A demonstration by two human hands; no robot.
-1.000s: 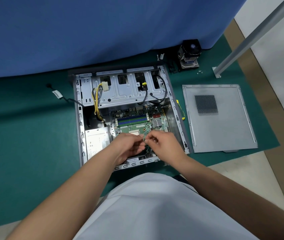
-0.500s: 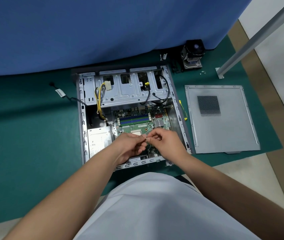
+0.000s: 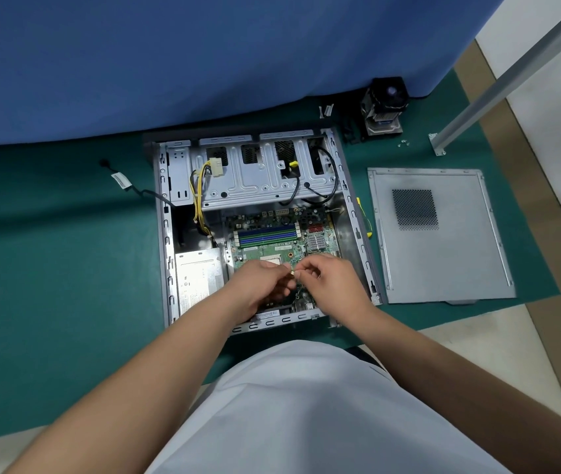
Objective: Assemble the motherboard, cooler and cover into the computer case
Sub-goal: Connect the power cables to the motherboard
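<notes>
One of the three parts is in place, as far as can be judged: the motherboard [image 3: 282, 241] lies flat inside the open computer case [image 3: 166, 234]; whether it is screwed down cannot be told. Still out are the cooler [image 3: 384, 106], standing on the green mat [image 3: 49, 268] at about one o'clock from the case, and the cover [image 3: 443, 234], lying flat at three o'clock, just beside the case wall; both are well apart from the hands. Over the board's near half the left hand [image 3: 258, 285] and right hand [image 3: 332, 282] meet fingertip to fingertip, each grip narrow, pinching a small pale piece [image 3: 292, 273] between them; probably a screw or connector, too small to tell. The cooler socket [image 3: 270, 260] shows bare at twelve o'clock from the left hand's knuckles.
</notes>
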